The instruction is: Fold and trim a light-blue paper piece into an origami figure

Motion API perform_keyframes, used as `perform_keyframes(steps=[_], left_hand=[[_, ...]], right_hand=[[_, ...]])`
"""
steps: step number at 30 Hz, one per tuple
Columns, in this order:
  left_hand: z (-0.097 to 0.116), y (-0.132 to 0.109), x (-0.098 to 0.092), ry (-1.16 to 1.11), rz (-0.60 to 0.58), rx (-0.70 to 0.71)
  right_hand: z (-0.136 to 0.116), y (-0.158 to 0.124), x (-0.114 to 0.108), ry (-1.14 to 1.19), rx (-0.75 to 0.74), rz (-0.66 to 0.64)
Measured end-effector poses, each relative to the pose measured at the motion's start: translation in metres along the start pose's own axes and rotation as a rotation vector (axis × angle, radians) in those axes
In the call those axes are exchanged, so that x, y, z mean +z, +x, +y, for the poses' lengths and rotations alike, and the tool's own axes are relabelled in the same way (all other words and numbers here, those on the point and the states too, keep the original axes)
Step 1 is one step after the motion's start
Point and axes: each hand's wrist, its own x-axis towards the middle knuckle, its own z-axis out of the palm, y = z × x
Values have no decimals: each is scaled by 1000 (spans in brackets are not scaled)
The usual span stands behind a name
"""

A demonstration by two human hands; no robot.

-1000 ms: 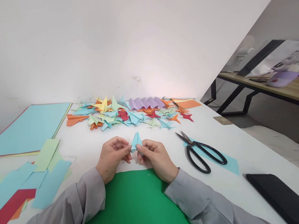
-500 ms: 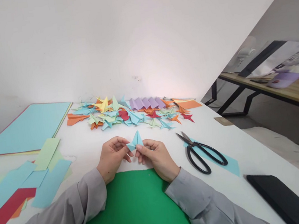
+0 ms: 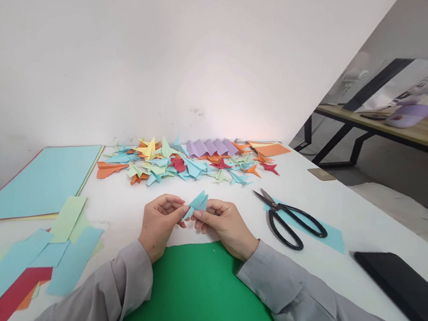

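Observation:
A small folded light-blue paper piece point(image 3: 197, 203) is pinched between both my hands just above the white table point(image 3: 125, 210). My left hand point(image 3: 161, 223) grips its left tip with thumb and fingertips. My right hand point(image 3: 223, 223) holds its right side, fingers curled under it. The piece lies tilted, its point aimed up and to the right. Both hands hover beyond the far edge of a green sheet point(image 3: 190, 302).
A heap of folded coloured paper shapes point(image 3: 190, 162) lies at the back. Black scissors point(image 3: 289, 216) rest on a blue strip to the right. A light-blue sheet stack point(image 3: 42, 182) and cut strips point(image 3: 32, 260) lie left. A black flat object point(image 3: 406, 285) sits front right.
The folded blue piece has turned from standing point-up to lying tilted toward the right between my fingers. Both hands stayed in place.

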Motion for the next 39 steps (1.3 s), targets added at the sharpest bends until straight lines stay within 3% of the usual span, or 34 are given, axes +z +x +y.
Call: perform_keyframes(steps=[26, 39], left_hand=[[5, -1, 2, 157, -7, 136], [-2, 2, 0, -10, -42, -47]], right_hand=[[0, 2, 0, -20, -3, -20], [1, 0, -1, -85, -5, 6]])
